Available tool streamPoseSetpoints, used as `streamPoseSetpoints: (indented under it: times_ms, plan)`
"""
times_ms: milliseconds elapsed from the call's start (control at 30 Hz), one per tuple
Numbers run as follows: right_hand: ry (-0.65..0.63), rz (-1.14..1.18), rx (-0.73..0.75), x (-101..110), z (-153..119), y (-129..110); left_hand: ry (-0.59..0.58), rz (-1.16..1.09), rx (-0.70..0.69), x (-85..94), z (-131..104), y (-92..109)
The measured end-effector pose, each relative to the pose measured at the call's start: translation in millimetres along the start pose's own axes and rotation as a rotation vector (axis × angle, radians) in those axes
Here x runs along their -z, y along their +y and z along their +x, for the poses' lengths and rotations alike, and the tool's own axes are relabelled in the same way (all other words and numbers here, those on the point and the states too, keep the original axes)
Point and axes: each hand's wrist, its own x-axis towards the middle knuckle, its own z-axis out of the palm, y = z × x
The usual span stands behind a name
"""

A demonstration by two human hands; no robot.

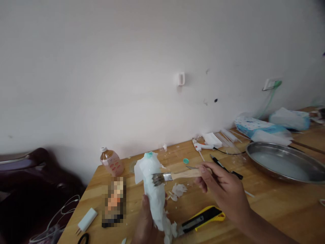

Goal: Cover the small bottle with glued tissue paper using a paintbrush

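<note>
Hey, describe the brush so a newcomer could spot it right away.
At the wooden table, the left hand holds a white bumpy object. The brush reaches across to it from the right hand. Its pale wooden handle, silvery band and dark bristles set it apart from the yellow-and-black cutter nearer the camera.

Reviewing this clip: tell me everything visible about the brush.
The brush has a pale, wooden-looking handle, a shiny metal band and dark grey-brown bristles. It is held nearly level above the table, bristles toward picture left, apparently touching the white lumpy object in the left hand. The right hand grips the handle, hiding its end.
</note>
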Motion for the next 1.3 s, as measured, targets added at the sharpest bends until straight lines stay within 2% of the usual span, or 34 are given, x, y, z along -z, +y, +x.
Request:
streamPoseSetpoints:
  times_ms: [100, 200, 300, 433, 600, 667, 867, 1000, 1167, 1300]
  plan:
    - [0.005, -0.001, -0.044, 3.3, 1.3, 1.5, -0.013, -0.028, -0.011, -2.4, -1.9, 4.2]
    - [0.013, 0.039, -0.078, 7.2, 4.5, -1.6, -0.048, -0.092, 0.055, -7.7, -6.3, 10.4]
    - [0.074, 0.053, -0.081, 13.3, 8.2, -9.7, -0.093, -0.169, 0.064, -11.5, -7.8, 15.1]
    - [0.156, 0.088, -0.095, 14.3, 6.3, -17.8, -0.050, -0.152, 0.081, -10.8, -4.9, 15.9]
    - [-0.012, 0.103, -0.073, -1.3, -5.2, -6.0, -0.010, -0.102, 0.121, -10.9, -6.0, 13.8]
    - [-0.040, 0.055, -0.057, -5.0, -7.5, 1.2, -0.006, -0.093, 0.121, -11.6, -7.0, 13.2]
    - [-0.029, -0.080, 0.000, 2.5, -5.6, 7.3, -0.010, -0.085, 0.052, -7.9, -3.7, 10.6]
    - [-0.025, -0.109, -0.005, 5.8, -3.9, 8.6, -0.030, -0.081, 0.062, -6.6, -2.9, 9.1]
    - [-0.032, -0.141, -0.014, 10.8, -0.7, 11.2, 0.005, -0.051, 0.066, -5.4, -3.5, 8.6]
    - [0.064, -0.128, -0.032, 21.1, 1.5, -1.9, 0.046, -0.027, 0.015, -9.0, -3.3, 12.8]
